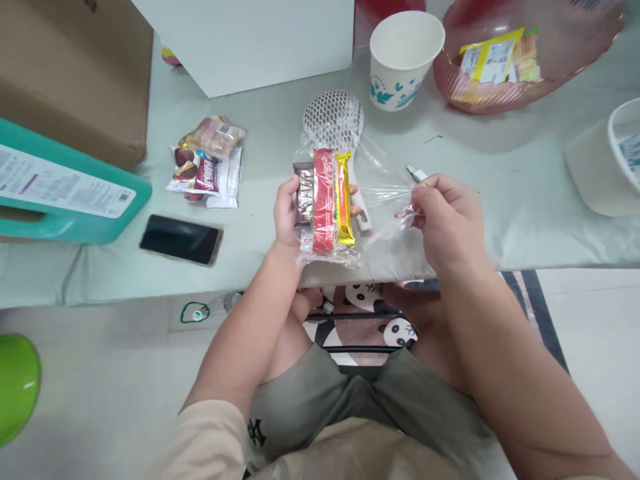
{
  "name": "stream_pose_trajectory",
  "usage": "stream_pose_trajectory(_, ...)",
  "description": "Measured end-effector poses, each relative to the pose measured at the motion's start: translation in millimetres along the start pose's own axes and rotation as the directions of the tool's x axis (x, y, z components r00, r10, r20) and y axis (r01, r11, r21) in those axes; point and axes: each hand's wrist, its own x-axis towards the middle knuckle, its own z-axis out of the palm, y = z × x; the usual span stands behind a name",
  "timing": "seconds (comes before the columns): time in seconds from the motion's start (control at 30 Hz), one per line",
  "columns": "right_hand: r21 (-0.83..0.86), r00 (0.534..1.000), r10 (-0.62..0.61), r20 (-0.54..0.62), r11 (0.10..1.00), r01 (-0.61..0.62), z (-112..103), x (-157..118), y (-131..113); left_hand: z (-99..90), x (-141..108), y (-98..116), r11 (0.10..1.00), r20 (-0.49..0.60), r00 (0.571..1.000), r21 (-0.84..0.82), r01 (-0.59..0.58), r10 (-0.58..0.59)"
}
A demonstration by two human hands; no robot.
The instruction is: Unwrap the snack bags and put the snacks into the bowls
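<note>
My left hand is wrapped round a bundle of packaged snacks, dark brown, red and yellow, in a clear plastic bag. Some fingertips show at the bundle's right side. My right hand pinches the clear plastic bag and holds it stretched out to the right. Behind the bundle lies a white hairbrush with a honeycomb-patterned head, its handle partly covered by the plastic. A small pen-like item with a metal tip lies by my right fingers.
Several snack packets and a phone lie to the left. A paper cup and a pink bowl with packets stand at the back right. Another white cup is far right; a cardboard box and teal container stand left.
</note>
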Motion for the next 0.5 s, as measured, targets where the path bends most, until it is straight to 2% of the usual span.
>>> stream_pose_trajectory(0.07, 0.010, 0.998, 0.027, -0.054, 1.000, -0.027, 0.2, 4.9, 4.0, -2.2, -0.1, -0.6, 1.000, 0.016, 1.000, 0.019, -0.025, 0.024)
stream_pose_trajectory(0.13, 0.012, 0.991, -0.028, -0.132, 0.999, 0.030, 2.2, 5.0, 3.7, -1.2, 0.5, -1.1, 0.999, -0.016, 0.999, 0.022, -0.045, 0.045)
stream_pose_trajectory(0.17, -0.007, 0.980, -0.100, -0.172, 0.995, 0.100, 3.8, 2.9, 1.9, 0.3, 1.2, -1.1, 0.998, -0.044, 0.997, 0.028, -0.062, 0.063)
stream_pose_trajectory(0.23, -0.094, 0.925, -0.313, -0.217, 0.949, 0.300, 7.8, -4.7, -3.8, 3.6, 3.0, -0.8, 0.993, -0.100, 0.989, 0.049, -0.109, 0.113)
stream_pose_trajectory(0.3, -0.186, 0.865, -0.482, -0.141, 0.871, 0.455, 13.2, -14.3, -9.1, 5.9, 4.7, -0.5, 0.988, -0.118, 0.982, 0.066, -0.140, 0.147)
stream_pose_trajectory(0.33, -0.202, 0.862, -0.501, -0.072, 0.854, 0.480, 16.5, -18.7, -10.4, 6.5, 5.3, -0.6, 0.987, -0.114, 0.982, 0.071, -0.146, 0.154)
stream_pose_trajectory(0.4, -0.178, 0.912, -0.402, 0.078, 0.895, 0.410, 23.7, -24.5, -9.1, 6.8, 5.7, -1.3, 0.986, -0.090, 0.984, 0.078, -0.148, 0.155)
stream_pose_trajectory(0.43, -0.162, 0.940, -0.307, 0.147, 0.930, 0.329, 27.2, -25.7, -6.9, 6.8, 5.5, -1.9, 0.986, -0.076, 0.986, 0.081, -0.144, 0.150)
stream_pose_trajectory(0.5, -0.138, 0.964, -0.129, 0.233, 0.977, 0.164, 32.9, -25.4, -0.9, 7.1, 5.1, -3.4, 0.988, -0.049, 0.990, 0.085, -0.125, 0.130)
